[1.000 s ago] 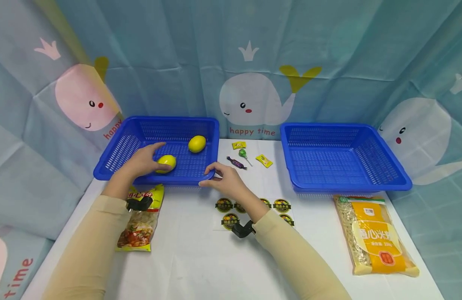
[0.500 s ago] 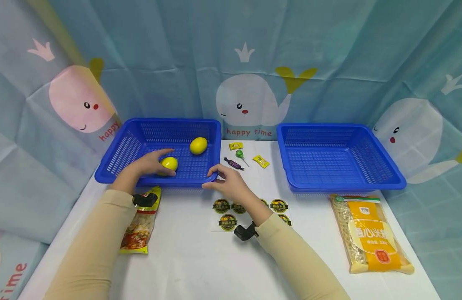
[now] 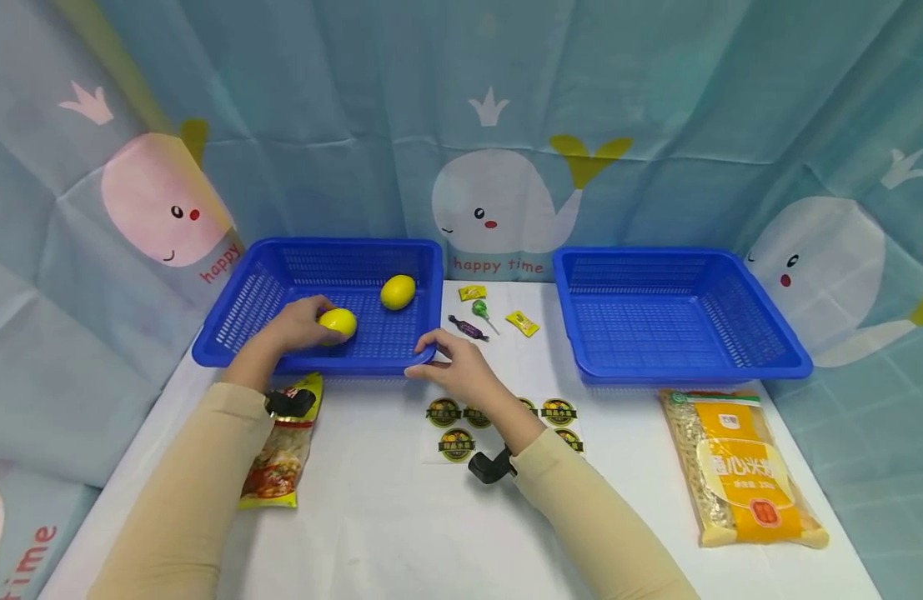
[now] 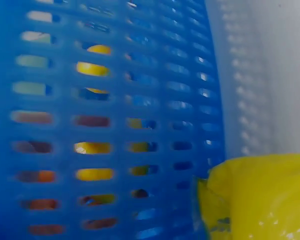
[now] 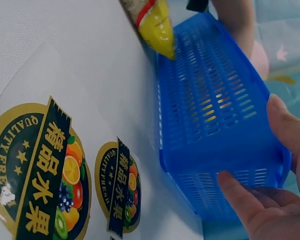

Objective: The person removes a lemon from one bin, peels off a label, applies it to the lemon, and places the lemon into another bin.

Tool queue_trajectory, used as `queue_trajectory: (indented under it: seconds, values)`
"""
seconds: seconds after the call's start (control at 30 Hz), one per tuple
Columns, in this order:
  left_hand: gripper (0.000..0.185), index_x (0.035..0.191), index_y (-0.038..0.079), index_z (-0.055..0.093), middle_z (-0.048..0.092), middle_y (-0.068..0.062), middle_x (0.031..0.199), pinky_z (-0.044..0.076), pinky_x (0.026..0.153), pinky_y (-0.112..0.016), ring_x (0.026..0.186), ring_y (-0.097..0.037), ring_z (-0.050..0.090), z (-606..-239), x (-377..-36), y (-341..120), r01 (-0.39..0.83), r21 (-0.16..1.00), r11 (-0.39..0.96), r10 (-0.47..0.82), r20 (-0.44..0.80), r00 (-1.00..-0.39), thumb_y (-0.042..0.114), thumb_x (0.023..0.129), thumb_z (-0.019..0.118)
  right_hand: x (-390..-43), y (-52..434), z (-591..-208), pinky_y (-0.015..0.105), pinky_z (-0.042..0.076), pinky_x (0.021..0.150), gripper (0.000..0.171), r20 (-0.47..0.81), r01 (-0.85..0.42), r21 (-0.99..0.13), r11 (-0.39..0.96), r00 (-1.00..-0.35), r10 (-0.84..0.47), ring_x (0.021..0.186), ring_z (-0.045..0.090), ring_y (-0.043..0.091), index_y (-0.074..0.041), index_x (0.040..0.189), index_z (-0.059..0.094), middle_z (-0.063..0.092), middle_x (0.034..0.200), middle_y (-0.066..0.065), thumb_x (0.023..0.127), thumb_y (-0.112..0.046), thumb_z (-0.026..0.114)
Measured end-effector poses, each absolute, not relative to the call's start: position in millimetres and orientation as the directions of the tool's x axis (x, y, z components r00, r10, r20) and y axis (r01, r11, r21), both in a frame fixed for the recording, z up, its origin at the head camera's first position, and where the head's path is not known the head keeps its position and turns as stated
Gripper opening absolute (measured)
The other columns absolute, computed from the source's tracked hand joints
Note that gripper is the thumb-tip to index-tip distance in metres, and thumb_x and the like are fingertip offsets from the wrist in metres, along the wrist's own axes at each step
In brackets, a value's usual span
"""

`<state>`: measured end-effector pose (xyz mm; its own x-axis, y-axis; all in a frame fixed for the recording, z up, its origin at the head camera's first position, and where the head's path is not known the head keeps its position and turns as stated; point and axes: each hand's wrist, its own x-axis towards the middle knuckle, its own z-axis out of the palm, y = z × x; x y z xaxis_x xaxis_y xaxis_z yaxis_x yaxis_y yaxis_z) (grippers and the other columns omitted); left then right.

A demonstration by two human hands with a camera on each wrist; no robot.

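Observation:
My left hand (image 3: 299, 327) reaches into the left blue basket (image 3: 243, 300) and grips a yellow lemon (image 3: 339, 321) near its front. A second lemon (image 3: 397, 292) lies further back in the same basket. My right hand (image 3: 448, 364) holds the basket's front right corner, thumb over the rim; the right wrist view shows thumb and fingers (image 5: 250, 205) round that corner of the basket (image 5: 210, 120). In the left wrist view the basket wall (image 4: 115, 120) fills the frame, with yellow showing through its slots, and the hand itself is out of sight.
A second blue basket (image 3: 769, 333) stands at the right. Candies and a lollipop (image 3: 482, 310) lie between the baskets. A sheet of fruit stickers (image 3: 461, 417) lies near my right wrist. A snack bag (image 3: 281, 450) lies left, a noodle packet (image 3: 742, 467) right.
My left hand has curled round the front lemon and shifted it slightly back and right. My right hand stays on the basket's corner.

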<state>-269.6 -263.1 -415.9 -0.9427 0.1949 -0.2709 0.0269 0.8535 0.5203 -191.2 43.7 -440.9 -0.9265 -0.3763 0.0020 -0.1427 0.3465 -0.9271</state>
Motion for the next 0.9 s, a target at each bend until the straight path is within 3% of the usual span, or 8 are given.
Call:
queue_trajectory:
  seconds: [0.2,0.5,0.73,0.9]
  values:
    - [0.065,0.146,0.002,0.047,0.056,-0.025,0.134,0.048,0.094,-0.054,0.109,-0.038,0.054,-402.0,-257.9,-253.4,0.058,0.576,0.816,0.172,-0.146,-0.974,0.029,0.093,0.072,-191.6,45.7,-440.1,0.049,0.045,0.111,0.034,0.015,-0.161,-0.920,0.356,-0.925,-0.381,0.138,0.051,0.027,-0.024,0.114,0.064,0.063,0.131,-0.001,0.087,-0.035,0.080]
    - [0.074,0.152,0.003,0.035,0.047,-0.026,0.146,0.046,0.105,-0.060,0.125,-0.042,0.051,-374.0,-219.5,-221.7,0.127,0.654,0.746,0.159,0.011,-0.987,0.037,0.095,0.070,-185.5,64.3,-429.7,0.037,0.054,0.101,0.061,-0.012,-0.106,-0.944,0.312,-0.935,-0.355,0.141,0.048,0.028,-0.027,0.140,0.057,0.042,0.158,-0.004,0.085,-0.034,0.083]
    - [0.068,0.143,0.011,0.046,0.056,-0.015,0.137,0.052,0.098,-0.052,0.118,-0.033,0.056,-369.0,-195.1,-183.3,0.179,0.759,0.626,0.192,0.073,-0.979,0.045,0.091,0.074,-178.3,83.4,-415.7,0.034,0.056,0.097,0.064,0.078,-0.155,-0.966,0.208,-0.938,-0.336,0.137,0.053,0.022,-0.027,0.145,0.052,0.049,0.151,-0.007,0.088,-0.025,0.081]
    - [0.063,0.139,0.011,0.051,0.060,-0.012,0.134,0.053,0.098,-0.051,0.116,-0.032,0.059,-370.3,-183.6,-156.7,0.225,0.761,0.608,0.233,0.100,-0.967,0.039,0.089,0.077,-174.5,90.5,-408.8,0.031,0.057,0.095,0.065,0.125,-0.196,-0.962,0.188,-0.934,-0.335,0.131,0.058,0.021,-0.028,0.144,0.052,0.052,0.148,-0.009,0.087,-0.018,0.081]
